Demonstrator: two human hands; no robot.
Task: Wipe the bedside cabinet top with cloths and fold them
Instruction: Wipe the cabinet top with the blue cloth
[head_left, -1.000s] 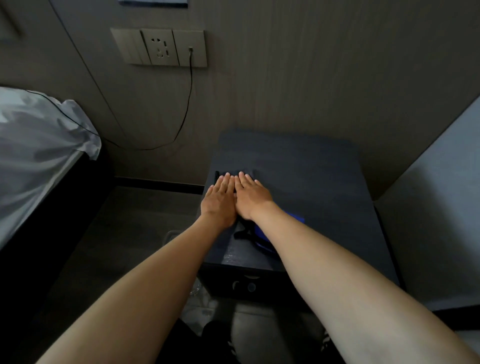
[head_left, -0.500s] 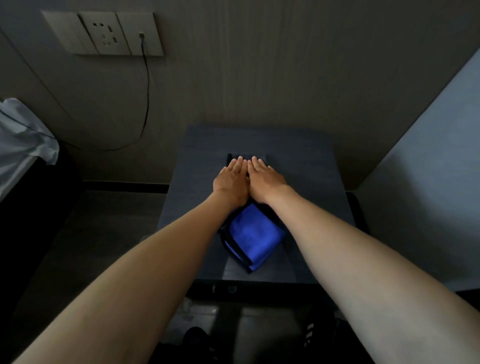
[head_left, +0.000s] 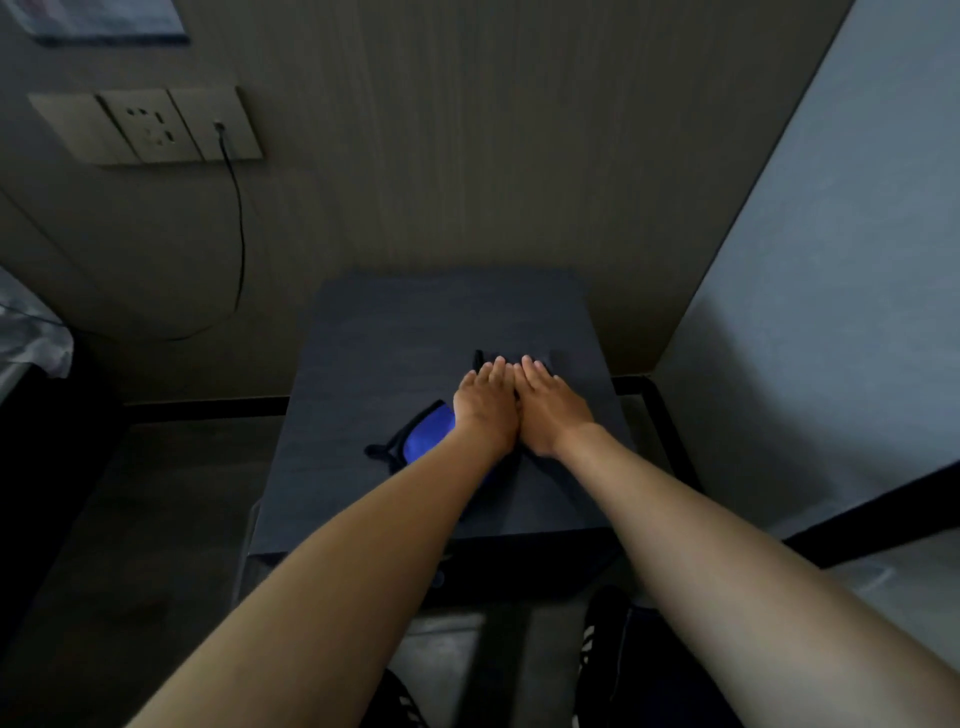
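Blue cloth (head_left: 423, 435): lies left of centre on the cabinet top (head_left: 395, 332), partly under your left forearm; fold it next.
Left hand (head_left: 485, 410): flat, fingers together, pressing the dark cloth (head_left: 540, 358).
Right hand (head_left: 550, 410): flat beside it, touching. Press evenly with both palms, smoothing outward so the fold sets crisp.

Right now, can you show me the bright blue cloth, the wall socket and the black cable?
bright blue cloth (head_left: 428, 434), head view, its uncovered left part
wall socket (head_left: 150, 126), head view, middle plate
black cable (head_left: 240, 228), head view, hanging stretch
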